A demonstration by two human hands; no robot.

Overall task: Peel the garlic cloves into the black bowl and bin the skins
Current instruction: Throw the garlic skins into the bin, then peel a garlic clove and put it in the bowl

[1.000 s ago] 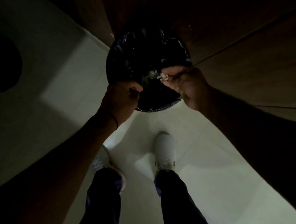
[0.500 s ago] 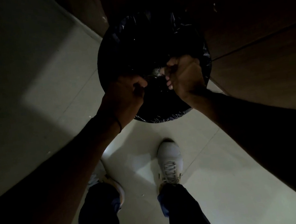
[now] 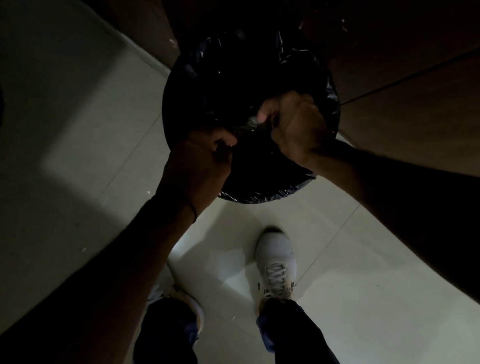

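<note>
Two hands are seen over the mouth of the bin (image 3: 265,198), a little above the middle of the frame. The left hand (image 3: 199,162) is curled into a fist at the left edge of the opening. Whether anything is enclosed in it cannot be told in this dim light. The fingers of the right hand (image 3: 292,126) are curled too, and a small pale patch, judged to be the skins (image 3: 251,124), is seen just beside its fingertips, between the two hands. It cannot be told if the skins are pinched or are already lying on the black liner inside. The black bowl and the cloves are not shown.

Some risks are judged from this. Garlic skins are thin and light, so if they are released carelessly, some may be carried past the rim and land on the pale floor (image 3: 71,118), near the white shoe (image 3: 275,262) in the lower middle. Dry skins may also stick to damp fingers and be brought back to the bowl. Because the place is so dark, fallen pieces may be not noticed.
</note>
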